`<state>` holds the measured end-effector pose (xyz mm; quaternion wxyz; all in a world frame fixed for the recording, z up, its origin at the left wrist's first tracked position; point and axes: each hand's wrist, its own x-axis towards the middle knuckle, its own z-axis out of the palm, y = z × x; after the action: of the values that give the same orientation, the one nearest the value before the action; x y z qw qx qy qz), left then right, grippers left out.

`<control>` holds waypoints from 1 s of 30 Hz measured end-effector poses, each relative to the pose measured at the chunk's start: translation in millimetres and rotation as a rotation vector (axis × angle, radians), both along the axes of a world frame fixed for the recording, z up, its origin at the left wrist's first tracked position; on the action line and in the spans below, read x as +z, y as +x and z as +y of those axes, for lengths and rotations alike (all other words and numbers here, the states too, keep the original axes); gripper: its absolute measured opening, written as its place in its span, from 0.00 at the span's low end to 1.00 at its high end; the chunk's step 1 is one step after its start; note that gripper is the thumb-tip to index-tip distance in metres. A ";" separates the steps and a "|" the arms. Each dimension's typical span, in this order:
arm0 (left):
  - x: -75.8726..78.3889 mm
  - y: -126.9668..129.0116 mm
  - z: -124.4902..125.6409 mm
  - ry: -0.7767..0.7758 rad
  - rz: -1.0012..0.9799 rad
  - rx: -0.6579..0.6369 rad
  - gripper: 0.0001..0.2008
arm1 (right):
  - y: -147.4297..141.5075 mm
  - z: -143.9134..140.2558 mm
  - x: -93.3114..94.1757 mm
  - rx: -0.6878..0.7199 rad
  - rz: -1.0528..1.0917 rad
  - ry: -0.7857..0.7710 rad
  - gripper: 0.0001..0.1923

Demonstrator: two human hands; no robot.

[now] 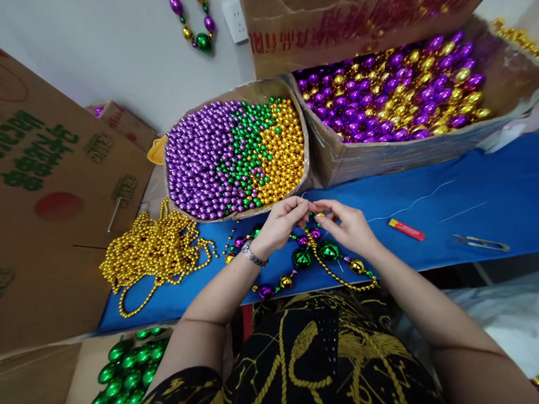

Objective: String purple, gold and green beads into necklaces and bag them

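My left hand (284,221), with a metal watch at the wrist, is closed in a pinch above the blue cloth. Close beside it, my right hand (348,227) also pinches, its fingertips meeting the left ones. A thin white thread loops up at the fingertips, and small green and gold beads show between the hands. From there hangs a bead necklace with large green balls (329,250), purple and gold beads. A strand of small gold beads (330,273) hangs down with it. The exact grip on the thread is partly hidden by the fingers.
A box of small purple, green and gold beads (222,150) stands ahead; a box of larger purple and gold beads (394,95) is right. Gold bead strands (150,249) lie left. A red lighter (406,229) and thread snips (480,242) lie right on blue cloth (433,171).
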<state>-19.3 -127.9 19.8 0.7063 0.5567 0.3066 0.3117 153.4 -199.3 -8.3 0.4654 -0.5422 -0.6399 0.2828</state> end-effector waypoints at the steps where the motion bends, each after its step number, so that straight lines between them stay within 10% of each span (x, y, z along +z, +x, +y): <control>1: 0.9 -0.1 -0.1 0.002 0.005 -0.006 0.14 | -2.3 0.3 -5.3 -0.007 0.035 -0.024 0.13; 9: 3.6 -5.2 0.9 0.066 0.075 -0.033 0.15 | -18.1 6.8 -23.1 0.147 0.456 -0.315 0.19; 22: 1.8 -11.9 -0.6 0.115 0.072 0.033 0.14 | -27.4 13.3 -27.5 -0.175 -0.198 0.145 0.11; 30: 1.1 -7.5 -1.4 0.119 0.031 0.035 0.13 | -10.3 5.4 -16.8 -0.066 0.337 -0.116 0.15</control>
<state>-26.9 -129.3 20.9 0.6617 0.5969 0.3081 0.3331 143.0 -193.9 -25.1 0.5428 -0.5341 -0.5172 0.3905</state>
